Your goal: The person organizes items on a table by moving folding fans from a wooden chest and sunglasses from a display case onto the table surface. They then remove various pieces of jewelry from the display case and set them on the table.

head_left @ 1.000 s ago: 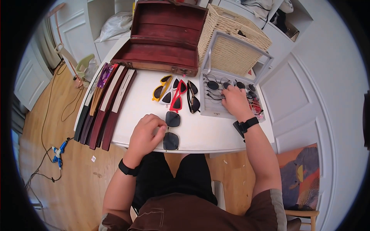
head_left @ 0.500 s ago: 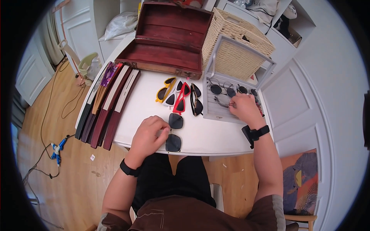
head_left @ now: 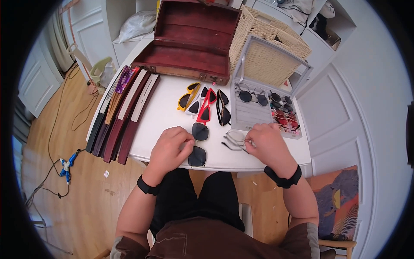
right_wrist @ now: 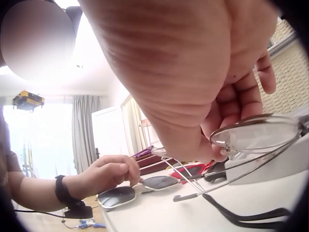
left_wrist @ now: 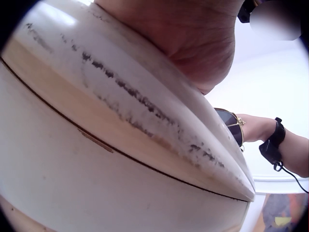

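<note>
My right hand (head_left: 269, 144) pinches clear-lens, thin metal glasses (head_left: 236, 138) over the table's front part; in the right wrist view the thumb and fingers hold the glasses (right_wrist: 260, 133) near the bridge, their dark-tipped temples hanging down. My left hand (head_left: 169, 149) rests on the table beside dark square sunglasses (head_left: 197, 156), its fingertips at their near side; whether it grips them is unclear. Behind lie yellow (head_left: 183, 101), white (head_left: 193, 108), red (head_left: 205, 114) and black sunglasses (head_left: 224, 115) in a row. The grey display case (head_left: 234, 103) stands open with several round glasses inside.
An open dark red chest (head_left: 185, 71) stands at the back, a wicker basket (head_left: 267, 47) behind the case. Several long, dark-covered folding fans or books (head_left: 138, 112) line the table's left side. The table's front edge (head_left: 224, 166) runs close to my lap.
My right hand has come out of the display case toward the table's front, carrying the clear glasses. My left hand has stayed beside the square sunglasses.
</note>
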Demonstrator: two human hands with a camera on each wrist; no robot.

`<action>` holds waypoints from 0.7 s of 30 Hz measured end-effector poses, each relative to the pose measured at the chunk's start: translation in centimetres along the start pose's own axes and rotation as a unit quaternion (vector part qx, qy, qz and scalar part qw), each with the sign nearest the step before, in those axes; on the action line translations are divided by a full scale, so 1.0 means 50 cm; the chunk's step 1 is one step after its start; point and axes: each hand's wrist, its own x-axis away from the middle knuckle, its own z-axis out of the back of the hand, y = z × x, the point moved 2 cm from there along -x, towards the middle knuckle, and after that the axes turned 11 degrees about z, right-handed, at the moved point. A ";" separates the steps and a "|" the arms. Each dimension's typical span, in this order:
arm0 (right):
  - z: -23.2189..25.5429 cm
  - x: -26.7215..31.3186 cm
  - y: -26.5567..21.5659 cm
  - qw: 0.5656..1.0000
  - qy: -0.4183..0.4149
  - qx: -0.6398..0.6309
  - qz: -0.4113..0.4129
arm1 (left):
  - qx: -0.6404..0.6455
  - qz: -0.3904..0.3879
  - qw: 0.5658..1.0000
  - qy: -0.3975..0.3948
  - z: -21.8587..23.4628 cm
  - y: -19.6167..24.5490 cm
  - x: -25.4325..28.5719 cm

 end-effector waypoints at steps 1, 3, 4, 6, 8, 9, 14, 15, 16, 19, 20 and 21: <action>-0.010 -0.001 -0.011 1.000 0.000 -0.002 0.000 | -0.004 -0.002 1.000 0.000 -0.001 -0.001 -0.001; -0.029 -0.002 -0.030 1.000 -0.011 -0.001 0.003 | -0.008 -0.005 1.000 0.000 -0.002 0.002 0.000; -0.041 -0.002 -0.033 1.000 -0.028 0.004 -0.002 | -0.009 -0.002 1.000 -0.001 -0.001 0.003 0.000; -0.052 -0.004 -0.037 0.999 -0.031 -0.005 -0.008 | -0.012 0.003 1.000 -0.001 -0.001 0.002 0.001; -0.059 -0.006 -0.045 0.999 -0.037 -0.016 -0.016 | -0.019 -0.008 1.000 0.001 -0.003 0.000 0.002; -0.059 -0.013 -0.048 0.998 -0.039 -0.023 -0.034 | -0.018 -0.007 1.000 0.001 -0.003 -0.001 0.001; -0.077 -0.038 -0.063 0.995 -0.066 -0.011 -0.076 | -0.016 -0.006 1.000 -0.002 -0.003 0.000 0.001; -0.085 -0.041 -0.064 0.996 -0.062 -0.004 -0.071 | -0.017 -0.005 1.000 -0.002 -0.001 0.000 0.001; -0.090 -0.042 -0.066 0.996 -0.059 0.003 -0.066 | -0.019 -0.005 1.000 -0.003 0.000 0.002 0.001; -0.074 -0.030 -0.060 0.991 -0.025 -0.088 -0.094 | -0.019 -0.007 1.000 -0.002 0.000 0.004 0.002; -0.070 -0.017 -0.054 0.991 -0.027 -0.090 -0.094 | -0.018 -0.013 1.000 0.002 0.001 0.004 0.002; -0.065 0.001 -0.048 0.990 -0.018 -0.118 -0.076 | -0.017 -0.010 1.000 0.002 0.002 0.003 0.002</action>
